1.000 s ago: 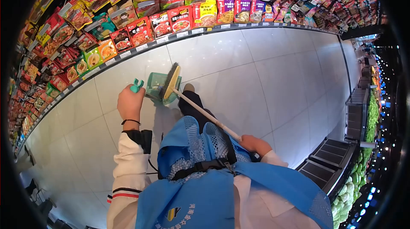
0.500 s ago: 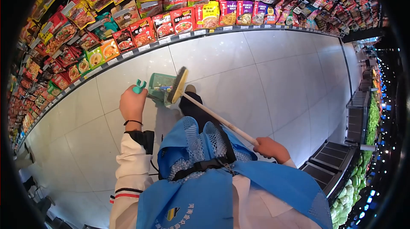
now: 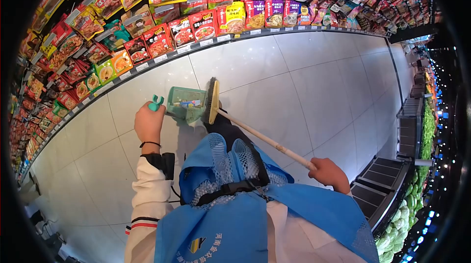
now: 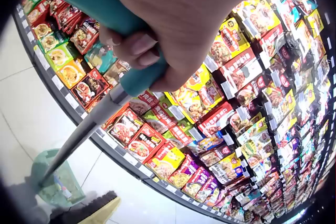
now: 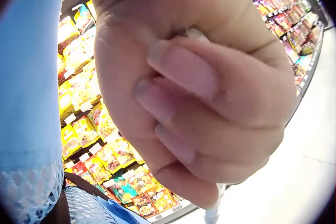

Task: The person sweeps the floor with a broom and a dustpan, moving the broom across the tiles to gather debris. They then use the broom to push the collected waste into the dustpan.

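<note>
My left hand [image 3: 149,122] grips the green handle [image 4: 139,79] of a dustpan, fingers wrapped round it in the left wrist view. Its grey pole runs down to the green dustpan [image 3: 176,95] on the floor, where some small litter [image 3: 189,103] with blue and white on it lies inside. My right hand [image 3: 329,174] holds the end of a pale broom stick [image 3: 265,138]; the right wrist view shows its fingers [image 5: 220,113] curled tightly. The yellow broom head [image 3: 215,102] with dark bristles stands at the dustpan's right side, close to its open edge.
A shelf of colourful seasoning packets [image 3: 184,31] curves along the far side and left, its price-tag edge low over the tiled floor [image 3: 265,81]. Dark crates [image 3: 380,184] and green vegetables [image 3: 400,224] stand at the right. My dark shoe and trouser leg [image 3: 223,128] are just behind the broom head.
The broom head has moved right from over the dustpan to beside it, uncovering the litter. My right hand has drawn outward to the right with the stick. The left hand has barely moved.
</note>
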`<state>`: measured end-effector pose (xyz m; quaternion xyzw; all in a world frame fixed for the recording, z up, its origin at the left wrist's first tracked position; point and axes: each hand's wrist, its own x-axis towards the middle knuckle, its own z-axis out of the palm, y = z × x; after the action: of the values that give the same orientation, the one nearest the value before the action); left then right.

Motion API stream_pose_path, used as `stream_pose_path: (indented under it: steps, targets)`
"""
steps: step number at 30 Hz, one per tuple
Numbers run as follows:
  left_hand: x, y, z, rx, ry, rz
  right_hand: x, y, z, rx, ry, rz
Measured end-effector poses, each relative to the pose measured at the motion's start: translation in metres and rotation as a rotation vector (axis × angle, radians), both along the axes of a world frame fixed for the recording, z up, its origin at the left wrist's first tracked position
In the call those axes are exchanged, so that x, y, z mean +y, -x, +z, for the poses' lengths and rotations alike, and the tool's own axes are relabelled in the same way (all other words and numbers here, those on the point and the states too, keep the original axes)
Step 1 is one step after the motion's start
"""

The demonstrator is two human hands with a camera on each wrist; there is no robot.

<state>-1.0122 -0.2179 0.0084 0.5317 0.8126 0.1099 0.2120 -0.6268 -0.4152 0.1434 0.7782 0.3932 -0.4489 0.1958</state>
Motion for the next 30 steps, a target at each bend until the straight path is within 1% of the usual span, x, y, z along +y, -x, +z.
stream_pose_path:
  steps: [2, 4, 8, 11, 14, 17, 20, 23, 30]
  targets:
    - [0.000, 0.001, -0.001, -0.004, -0.021, -0.005, 0.001, 0.006, 0.003, 0.040, 0.019, -0.136]
    - [0.000, 0.001, -0.001, -0.010, -0.024, -0.008, -0.003, 0.008, -0.003, 0.130, -0.019, -0.214]
    - [0.000, 0.001, -0.001, -0.019, 0.004, -0.010, -0.002, 0.018, -0.033, 0.329, -0.070, -0.385]
    - [0.000, 0.001, -0.002, -0.020, -0.009, -0.011, 0.010, 0.034, -0.064, 0.475, -0.067, -0.461]
    - [-0.002, 0.003, -0.002, -0.012, -0.019, -0.012, 0.021, 0.046, -0.075, 0.525, -0.072, -0.463]
    - [-0.001, 0.001, -0.002, -0.005, -0.022, -0.013, 0.023, 0.044, -0.065, 0.501, -0.066, -0.464]
    - [-0.002, 0.000, -0.001, -0.005, -0.031, -0.010, 0.010, 0.029, -0.063, 0.484, -0.064, -0.414]
    - [-0.001, 0.002, -0.002, 0.011, -0.055, -0.013, 0.003, 0.025, -0.051, 0.395, 0.001, -0.411]
    - [0.002, 0.005, -0.005, 0.007, -0.058, -0.031, -0.029, 0.003, -0.042, 0.140, 0.026, -0.381]
